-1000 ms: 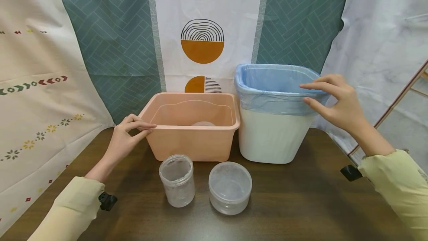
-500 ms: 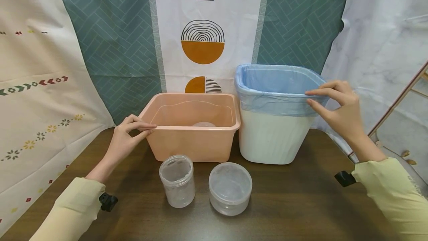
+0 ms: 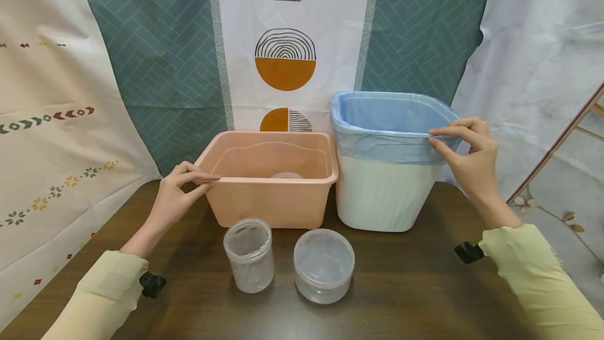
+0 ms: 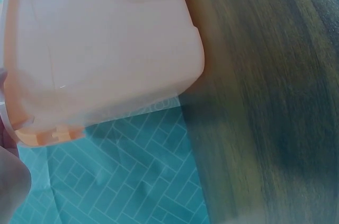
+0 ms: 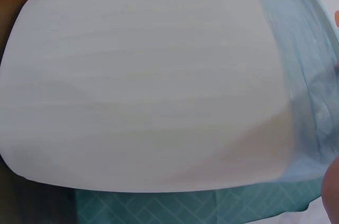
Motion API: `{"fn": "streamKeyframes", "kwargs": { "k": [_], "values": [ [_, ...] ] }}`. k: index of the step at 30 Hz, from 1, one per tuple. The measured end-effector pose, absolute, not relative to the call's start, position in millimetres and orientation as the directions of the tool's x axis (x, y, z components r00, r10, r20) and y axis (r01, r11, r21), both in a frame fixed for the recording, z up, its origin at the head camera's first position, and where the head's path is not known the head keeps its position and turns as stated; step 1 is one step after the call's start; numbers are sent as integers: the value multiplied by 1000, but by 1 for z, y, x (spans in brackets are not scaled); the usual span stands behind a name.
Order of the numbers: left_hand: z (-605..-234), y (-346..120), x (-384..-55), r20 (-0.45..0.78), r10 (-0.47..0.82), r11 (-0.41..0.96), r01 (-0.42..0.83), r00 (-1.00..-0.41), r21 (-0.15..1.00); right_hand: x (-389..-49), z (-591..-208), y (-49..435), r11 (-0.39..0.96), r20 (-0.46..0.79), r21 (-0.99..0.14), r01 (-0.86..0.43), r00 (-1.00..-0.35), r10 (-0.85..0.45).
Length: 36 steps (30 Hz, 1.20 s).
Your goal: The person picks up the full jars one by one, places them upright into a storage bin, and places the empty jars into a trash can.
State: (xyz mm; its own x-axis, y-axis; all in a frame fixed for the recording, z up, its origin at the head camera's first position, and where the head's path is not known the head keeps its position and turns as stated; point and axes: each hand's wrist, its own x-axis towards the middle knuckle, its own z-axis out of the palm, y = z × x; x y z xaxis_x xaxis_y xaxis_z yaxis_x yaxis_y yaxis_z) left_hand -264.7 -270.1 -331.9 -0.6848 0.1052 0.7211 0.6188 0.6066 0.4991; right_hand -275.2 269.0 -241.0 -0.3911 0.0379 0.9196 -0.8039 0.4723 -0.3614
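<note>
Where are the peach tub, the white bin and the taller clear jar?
Peach tub (image 3: 271,202), head view, front wall.
White bin (image 3: 384,194), head view, front wall.
Taller clear jar (image 3: 254,273), head view, side below the neck.

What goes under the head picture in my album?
Left fingers on the peach tub, right fingers at the lined bin, tall jar and short jar in front.

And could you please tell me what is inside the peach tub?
Inside the peach tub, the pale, rounded top of one object shows; the front wall hides its lower part and the tub's floor.
</note>
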Motion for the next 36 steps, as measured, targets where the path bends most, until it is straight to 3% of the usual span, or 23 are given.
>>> {"fn": "streamKeyframes", "kwargs": {
  "k": [22, 36],
  "values": [
    [-327, -270, -261, 715, 136, 652, 605, -686, 457, -275, -243, 263, 434, 915, -393, -811, -392, 96],
    [-307, -262, -250, 696, 229, 738, 588, -681, 333, -279, -245, 264, 423, 914, -396, -815, -392, 100]
  ]
}}
